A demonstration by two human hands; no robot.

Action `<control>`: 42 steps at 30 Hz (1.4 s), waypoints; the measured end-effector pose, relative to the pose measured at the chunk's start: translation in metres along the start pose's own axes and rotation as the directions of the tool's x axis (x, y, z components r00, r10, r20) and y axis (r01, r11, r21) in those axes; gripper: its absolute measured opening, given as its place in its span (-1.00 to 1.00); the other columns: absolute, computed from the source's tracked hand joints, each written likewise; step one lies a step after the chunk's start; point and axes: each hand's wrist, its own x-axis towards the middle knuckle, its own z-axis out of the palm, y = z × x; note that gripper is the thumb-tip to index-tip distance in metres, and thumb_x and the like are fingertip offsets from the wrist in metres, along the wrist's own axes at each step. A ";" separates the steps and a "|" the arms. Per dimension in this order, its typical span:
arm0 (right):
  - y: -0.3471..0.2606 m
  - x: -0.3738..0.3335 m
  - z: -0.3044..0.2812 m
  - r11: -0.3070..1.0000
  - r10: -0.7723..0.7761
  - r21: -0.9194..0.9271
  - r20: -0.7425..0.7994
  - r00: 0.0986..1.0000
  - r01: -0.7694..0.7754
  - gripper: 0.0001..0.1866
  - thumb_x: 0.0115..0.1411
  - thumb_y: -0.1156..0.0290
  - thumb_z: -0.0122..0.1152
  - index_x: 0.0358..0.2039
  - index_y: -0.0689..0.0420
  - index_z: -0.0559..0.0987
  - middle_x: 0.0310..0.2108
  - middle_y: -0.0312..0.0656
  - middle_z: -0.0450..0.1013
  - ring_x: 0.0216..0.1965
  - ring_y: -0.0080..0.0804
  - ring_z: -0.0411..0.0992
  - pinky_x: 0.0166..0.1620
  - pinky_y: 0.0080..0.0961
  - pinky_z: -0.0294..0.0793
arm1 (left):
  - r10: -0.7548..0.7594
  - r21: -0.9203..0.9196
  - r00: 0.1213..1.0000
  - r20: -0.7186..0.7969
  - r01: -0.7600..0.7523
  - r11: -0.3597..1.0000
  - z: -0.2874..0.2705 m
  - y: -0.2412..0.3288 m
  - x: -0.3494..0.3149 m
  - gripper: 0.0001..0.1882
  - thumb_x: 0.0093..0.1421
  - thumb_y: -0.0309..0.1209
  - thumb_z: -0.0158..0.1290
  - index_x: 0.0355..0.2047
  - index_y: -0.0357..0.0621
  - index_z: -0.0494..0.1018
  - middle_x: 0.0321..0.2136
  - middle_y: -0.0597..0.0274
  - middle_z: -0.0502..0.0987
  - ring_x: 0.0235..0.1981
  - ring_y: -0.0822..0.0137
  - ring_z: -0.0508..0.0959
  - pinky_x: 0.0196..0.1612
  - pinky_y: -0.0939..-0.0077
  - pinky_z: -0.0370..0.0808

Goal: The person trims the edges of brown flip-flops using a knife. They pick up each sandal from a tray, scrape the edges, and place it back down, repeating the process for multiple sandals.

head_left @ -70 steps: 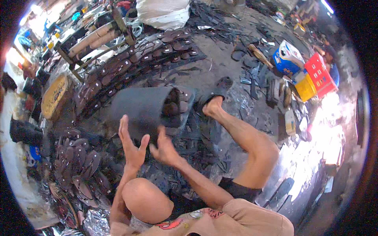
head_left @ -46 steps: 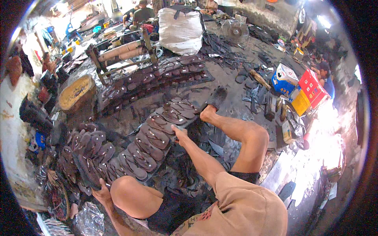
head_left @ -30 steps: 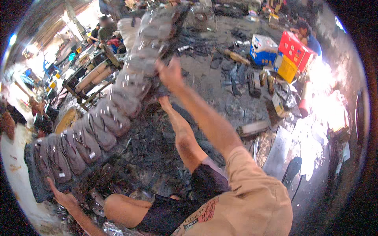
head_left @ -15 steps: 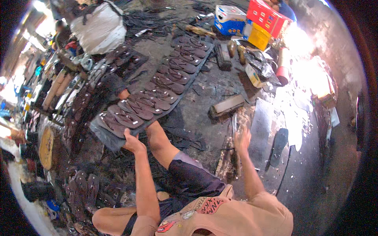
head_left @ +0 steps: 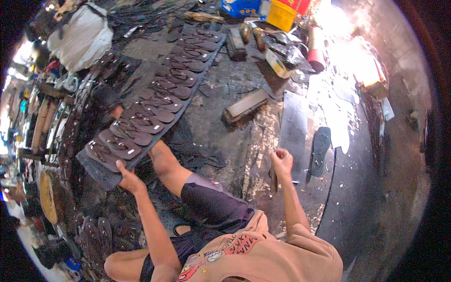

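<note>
A long dark board point(head_left: 101, 176) stretches from my left side toward the far middle. Dark brown flip-flops point(head_left: 123, 146) lie overlapping in a row along it, some with small white marks. At the board's near end, my left hand point(head_left: 129, 178) grips the edge, thumb up beside the nearest flip-flop and fingers mostly hidden. My right hand point(head_left: 282, 162) is raised on the right, its fingers curled closed. Whatever may be inside it is hidden. Beyond that hand lie a flat grey strip point(head_left: 292, 134) and a dark sole-shaped piece point(head_left: 321, 151).
A rectangular block point(head_left: 246, 106) sits on the floor at centre. Farther back are a yellow box point(head_left: 282, 15), a blue box point(head_left: 240, 7) and a red cylinder point(head_left: 316, 49). More flip-flops point(head_left: 96, 235) lie at lower left, near a tan oval block point(head_left: 48, 197). A white sack point(head_left: 82, 37) stands far left.
The view has shifted, so the scene sits farther left and higher. My right hand has gone from loosely extended fingers to a closed hand. My left hand stays at the board's near end.
</note>
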 end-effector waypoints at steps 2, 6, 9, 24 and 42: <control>-0.047 0.018 -0.020 0.963 -0.014 0.269 0.084 0.996 -0.009 -0.45 0.21 0.36 0.37 0.17 0.25 0.45 -0.15 -0.15 0.60 -0.26 -0.43 0.56 -0.21 -0.47 0.56 | 0.033 -0.004 0.999 -0.035 -0.033 0.999 -0.007 -0.005 0.007 -0.31 0.20 -0.01 0.27 0.10 -0.35 0.45 0.11 0.08 0.50 0.04 0.17 0.54 -0.08 0.23 0.64; -0.093 0.031 0.016 0.686 -0.053 0.709 0.268 0.962 -0.160 -0.53 0.38 0.41 0.11 0.26 0.26 0.38 -0.14 -0.13 0.59 -0.33 -0.49 0.54 -0.22 -0.49 0.61 | 0.002 0.016 1.000 -0.017 -0.001 1.000 -0.003 0.021 -0.018 -0.25 0.27 -0.08 0.23 0.30 -0.25 0.23 0.25 0.07 0.37 0.11 0.15 0.50 -0.08 0.24 0.69; -0.082 0.051 0.061 0.800 0.088 0.551 0.285 0.954 -0.238 -0.66 0.42 0.34 0.04 0.11 0.22 0.50 -0.27 -0.19 0.61 -0.40 -0.55 0.51 -0.34 -0.52 0.61 | -0.047 0.078 0.997 0.066 0.042 0.996 -0.016 0.005 0.000 -0.24 0.27 -0.08 0.23 0.30 -0.29 0.23 0.25 0.05 0.37 0.11 0.14 0.50 -0.08 0.25 0.70; -0.011 0.067 0.017 0.963 0.147 0.222 0.028 0.989 -0.149 -0.66 0.22 0.22 0.31 -0.11 0.20 0.71 -0.35 -0.24 0.67 -0.38 -0.60 0.57 -0.26 -0.60 0.55 | 0.072 0.092 0.997 -0.041 -0.068 0.993 -0.021 0.015 -0.005 -0.29 0.24 0.04 0.20 0.11 -0.41 0.46 0.11 0.08 0.51 0.01 0.20 0.54 -0.11 0.32 0.66; -0.080 0.139 0.054 0.736 -0.589 -0.479 -0.105 0.802 0.478 -0.59 0.20 0.45 0.27 0.09 0.01 0.61 -0.21 0.07 0.46 -0.14 0.06 0.46 -0.07 -0.13 0.46 | -0.150 -0.197 0.988 0.035 0.154 0.968 0.009 0.009 -0.016 -0.46 0.28 -0.25 0.17 0.26 0.13 0.34 0.12 0.24 0.48 0.03 0.21 0.52 -0.14 0.21 0.58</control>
